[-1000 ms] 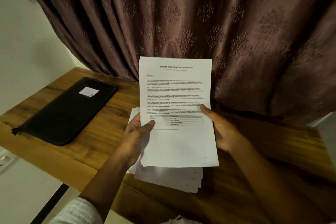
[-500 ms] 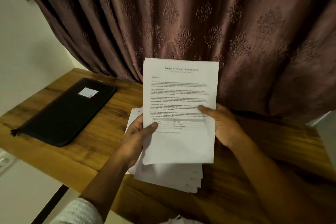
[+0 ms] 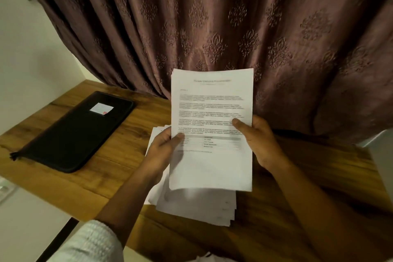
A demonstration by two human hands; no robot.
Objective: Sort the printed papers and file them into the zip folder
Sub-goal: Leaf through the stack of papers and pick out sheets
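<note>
Now we pinch thin white printed sheets (image 3: pixel 212 168) w/ left hand (image 3: pixel 161 153) & right hand (image 3: pixel 261 144) over a fanned white paper stack (image 3: pixel 197 206); black rectangular zip folder (image 3: pixel 74 132) near grainy wooden table's (image 3: pixel 110 176) left edge.

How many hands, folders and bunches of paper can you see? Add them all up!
Hands: 2, the left hand and the right hand
Folders: 1, the black zip folder
Paper bunches: 2, the held papers and the lower stack; single sheets cannot be counted
Total: 5
</note>
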